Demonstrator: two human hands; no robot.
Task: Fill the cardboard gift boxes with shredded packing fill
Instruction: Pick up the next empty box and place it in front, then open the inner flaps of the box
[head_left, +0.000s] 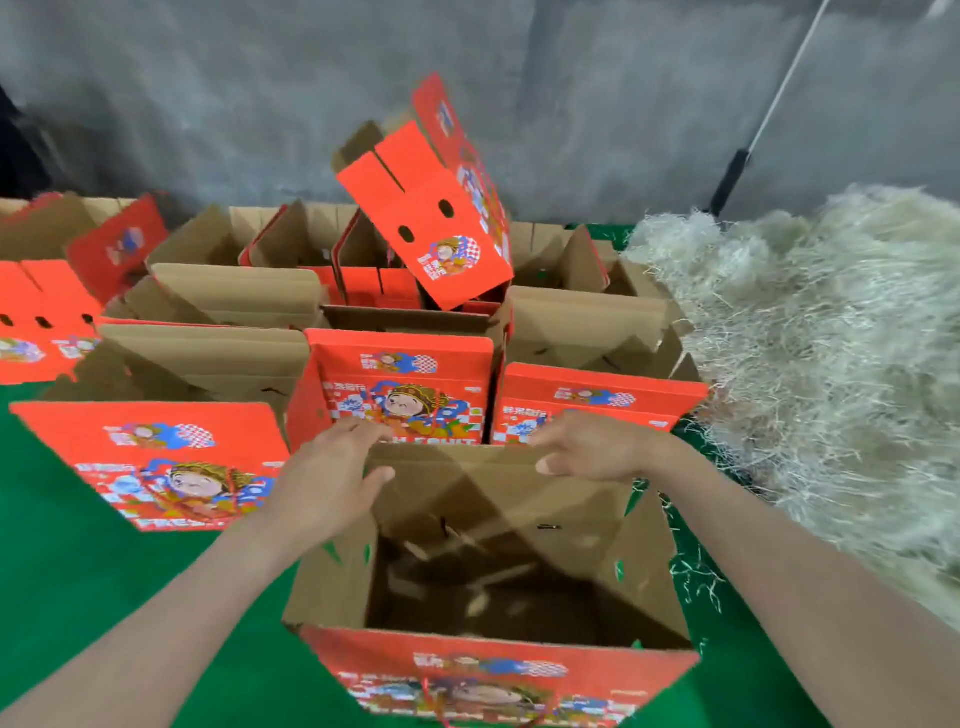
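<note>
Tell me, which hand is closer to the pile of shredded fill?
Right. The right hand holds the open gift box at its far edge, on the side toward the shredded fill pile; the left hand holds the opposite far corner.

Nearest box: base off-frame.

Green surface, open red gift boxes standing on it (in rows), pale shredded fill heaped at right
</note>
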